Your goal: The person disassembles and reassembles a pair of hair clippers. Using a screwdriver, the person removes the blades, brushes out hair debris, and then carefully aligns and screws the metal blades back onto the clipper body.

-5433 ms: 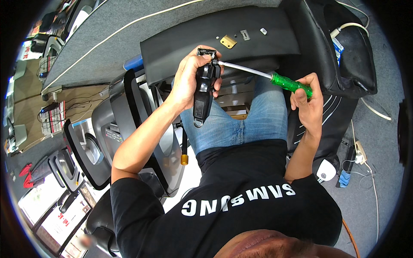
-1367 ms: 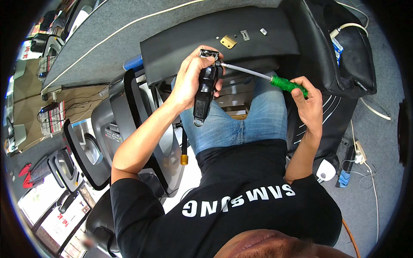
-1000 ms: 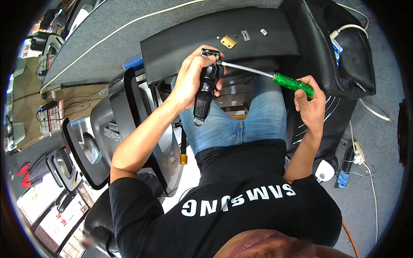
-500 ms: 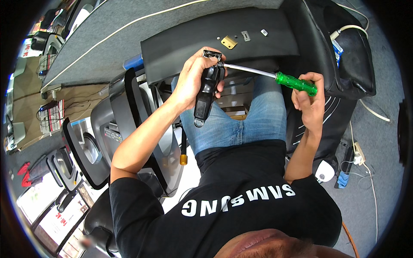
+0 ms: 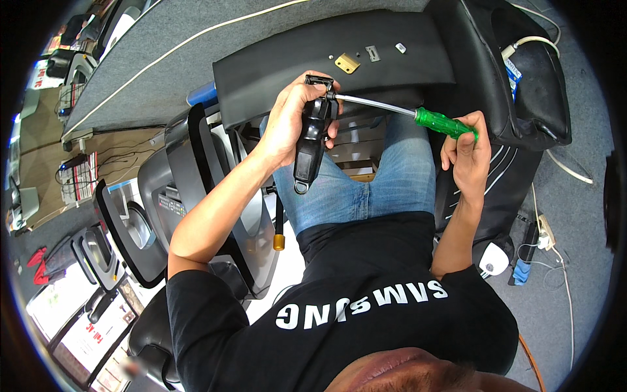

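In the upper centre of the frame the left hand (image 5: 286,119) wraps the black clipper (image 5: 309,147), which looks hard, smooth and fairly weighty, best held round its middle, while right of centre the right hand (image 5: 469,160) grips the stiff green-handled screwdriver (image 5: 428,119) by its handle end.

The clipper (image 5: 309,145) looks like shiny plastic. The screwdriver (image 5: 410,113) has a smooth metal rod (image 5: 375,105) and shiny plastic handle (image 5: 436,121). The jeans (image 5: 406,179) are cloth. The floor (image 5: 545,330) looks rough.
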A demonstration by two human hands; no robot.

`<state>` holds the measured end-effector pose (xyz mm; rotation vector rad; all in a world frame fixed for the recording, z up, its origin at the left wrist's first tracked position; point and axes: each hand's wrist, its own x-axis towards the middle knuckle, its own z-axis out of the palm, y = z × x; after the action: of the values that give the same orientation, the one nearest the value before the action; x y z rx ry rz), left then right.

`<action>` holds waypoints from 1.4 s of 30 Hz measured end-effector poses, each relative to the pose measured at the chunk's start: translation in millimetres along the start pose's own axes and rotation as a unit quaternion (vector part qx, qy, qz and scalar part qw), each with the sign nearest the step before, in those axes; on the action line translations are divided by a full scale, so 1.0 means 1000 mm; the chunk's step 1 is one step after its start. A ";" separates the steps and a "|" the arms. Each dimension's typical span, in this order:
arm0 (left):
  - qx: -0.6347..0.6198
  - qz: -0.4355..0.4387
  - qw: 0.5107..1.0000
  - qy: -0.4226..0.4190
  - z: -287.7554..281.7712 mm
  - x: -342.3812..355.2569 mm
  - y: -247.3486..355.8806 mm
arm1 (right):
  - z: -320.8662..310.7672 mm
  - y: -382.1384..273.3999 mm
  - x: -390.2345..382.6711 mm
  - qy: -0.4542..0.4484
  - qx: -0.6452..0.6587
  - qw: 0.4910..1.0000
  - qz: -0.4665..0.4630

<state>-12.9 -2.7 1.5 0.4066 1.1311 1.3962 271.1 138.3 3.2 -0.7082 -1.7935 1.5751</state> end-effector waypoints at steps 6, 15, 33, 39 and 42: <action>0.004 0.004 1.000 -0.002 -0.001 0.002 0.000 | 0.011 0.001 0.000 0.026 -0.045 0.999 -0.011; -0.017 -0.009 1.000 0.005 0.000 0.000 -0.003 | 0.007 0.007 0.000 0.035 0.010 0.999 0.026; -0.078 -0.051 0.996 -0.006 0.001 0.000 -0.008 | -0.008 0.038 -0.061 -0.017 0.003 0.983 0.184; -0.070 -0.055 0.996 -0.015 0.003 0.000 -0.008 | -0.077 0.136 -0.173 0.108 -0.379 0.893 0.220; -0.072 -0.051 0.996 -0.008 0.000 -0.005 -0.008 | -0.075 0.150 -0.226 0.099 -0.403 0.860 0.296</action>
<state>-7.1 -8.7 -3.4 0.2530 1.0182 1.3723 472.8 37.4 -165.5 -1.8866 -2.1762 0.9354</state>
